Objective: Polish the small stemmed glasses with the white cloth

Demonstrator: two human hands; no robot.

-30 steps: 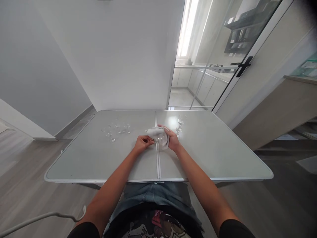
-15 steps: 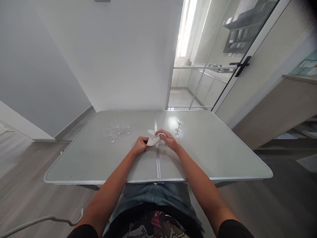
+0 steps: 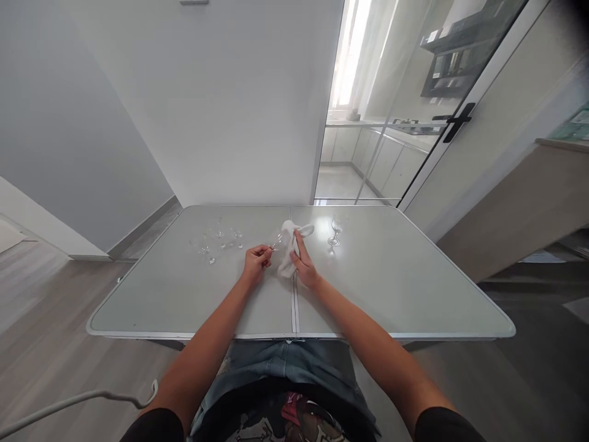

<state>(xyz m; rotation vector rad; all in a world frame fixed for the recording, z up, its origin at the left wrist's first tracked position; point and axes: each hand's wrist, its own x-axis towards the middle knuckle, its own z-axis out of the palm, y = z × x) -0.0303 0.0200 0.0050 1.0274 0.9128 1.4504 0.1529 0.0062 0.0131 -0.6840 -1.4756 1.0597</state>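
Note:
Over the middle of the table, my left hand point(image 3: 256, 263) pinches the stem end of a clear stemmed glass point(image 3: 277, 241), which lies tilted with its bowl toward the right. My right hand point(image 3: 304, 264) is closed on a white cloth point(image 3: 288, 248) that wraps against the glass's bowl. Part of the bowl is hidden behind the cloth. Further right, a single stemmed glass point(image 3: 335, 233) stands upright on the table. To the left, several small clear glasses point(image 3: 210, 250) are grouped, their outlines faint against the pale surface.
The pale folding table point(image 3: 391, 294) has a metal rim and a seam down its middle. A white wall point(image 3: 239, 110) rises behind it, beside a glass door with a black handle point(image 3: 455, 121). At lower left hangs a grey cable point(image 3: 92, 396).
My hands have shifted: the right now holds the cloth upright against the bowl, and the left has moved slightly left, showing the glass between them. The view has turned a little.

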